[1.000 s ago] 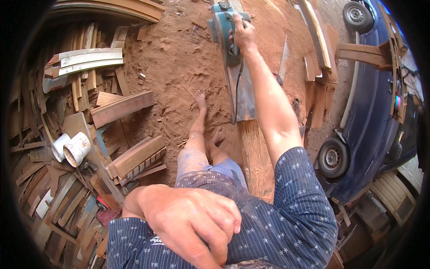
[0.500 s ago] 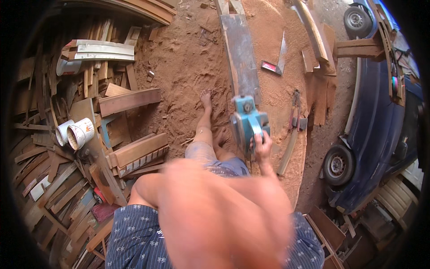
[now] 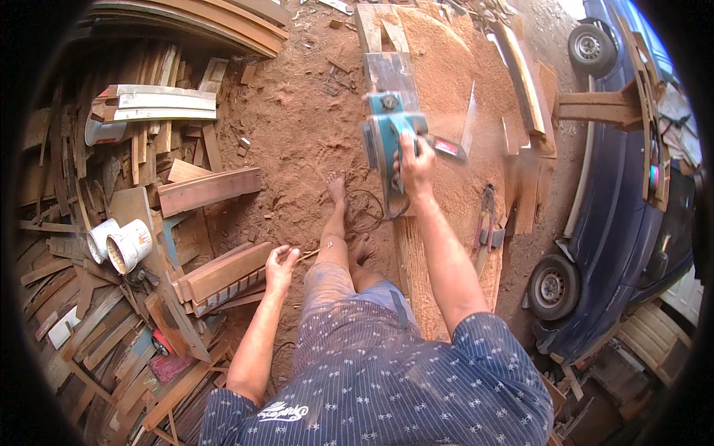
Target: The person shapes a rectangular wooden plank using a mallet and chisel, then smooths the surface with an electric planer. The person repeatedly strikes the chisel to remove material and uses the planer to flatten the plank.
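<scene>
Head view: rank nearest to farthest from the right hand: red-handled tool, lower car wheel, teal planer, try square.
From the right hand:
1. Teal planer: in its fingers
2. Try square: just right
3. Red-handled tool: right, lower in view
4. Lower car wheel: far right

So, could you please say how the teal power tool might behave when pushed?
The teal power tool probably feels stiff and heavy, given its blocky housing. It may push fairly steadily, as the right hand grips it from above. Its dark cord likely flops, lying in loose curves.
</scene>
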A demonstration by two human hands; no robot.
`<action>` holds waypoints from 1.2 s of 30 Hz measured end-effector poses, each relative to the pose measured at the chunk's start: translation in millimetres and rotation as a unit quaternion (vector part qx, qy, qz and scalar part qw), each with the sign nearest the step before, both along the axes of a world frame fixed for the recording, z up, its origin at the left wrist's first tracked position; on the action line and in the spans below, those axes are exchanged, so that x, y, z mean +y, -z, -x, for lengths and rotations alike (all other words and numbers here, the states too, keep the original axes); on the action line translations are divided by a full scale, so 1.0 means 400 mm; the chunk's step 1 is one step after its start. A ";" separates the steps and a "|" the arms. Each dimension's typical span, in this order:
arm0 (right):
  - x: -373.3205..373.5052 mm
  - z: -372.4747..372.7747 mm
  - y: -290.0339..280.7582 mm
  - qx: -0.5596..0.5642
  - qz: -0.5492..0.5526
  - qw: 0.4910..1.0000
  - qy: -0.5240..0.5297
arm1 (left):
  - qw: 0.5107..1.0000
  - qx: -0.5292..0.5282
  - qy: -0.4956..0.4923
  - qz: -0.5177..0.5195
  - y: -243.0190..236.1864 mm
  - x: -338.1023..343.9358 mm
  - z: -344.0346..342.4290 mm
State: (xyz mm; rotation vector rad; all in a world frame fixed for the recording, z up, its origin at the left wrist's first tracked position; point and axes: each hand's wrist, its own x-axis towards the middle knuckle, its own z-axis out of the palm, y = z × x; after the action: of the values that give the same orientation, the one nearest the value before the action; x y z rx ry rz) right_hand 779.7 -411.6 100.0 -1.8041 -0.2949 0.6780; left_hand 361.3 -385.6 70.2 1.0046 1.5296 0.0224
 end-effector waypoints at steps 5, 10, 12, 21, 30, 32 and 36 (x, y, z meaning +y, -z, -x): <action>0.319 -0.207 0.056 -0.070 0.025 0.997 -0.007 | 0.998 0.040 0.041 -0.013 -0.009 0.070 -0.018; 0.500 -0.357 0.082 -0.101 0.034 0.994 -0.007 | 0.985 -0.023 0.130 -0.111 0.024 0.171 -0.138; 0.495 -0.352 0.055 -0.066 0.031 0.997 -0.008 | 0.970 -0.039 0.175 -0.163 0.006 0.210 -0.235; -0.117 0.047 -0.029 0.038 -0.003 0.999 0.006 | 0.895 -0.165 0.280 -0.305 -0.188 0.181 -0.678; -0.613 0.363 -0.074 0.038 -0.004 0.999 0.025 | 0.701 -0.126 0.560 -0.423 -0.137 -0.163 -0.646; -0.606 0.361 -0.081 0.032 0.001 0.999 0.027 | 0.670 -0.129 0.578 -0.447 -0.131 -0.149 -0.651; -0.516 0.296 -0.041 -0.007 0.006 1.000 0.012 | 0.596 -0.117 0.625 -0.490 -0.101 -0.040 -0.736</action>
State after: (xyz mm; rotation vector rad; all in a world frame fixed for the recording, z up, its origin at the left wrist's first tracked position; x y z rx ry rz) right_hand 661.2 -617.9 116.6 -1.8220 -0.2785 0.6533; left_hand 655.6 -401.6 110.4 2.6661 0.1297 0.0022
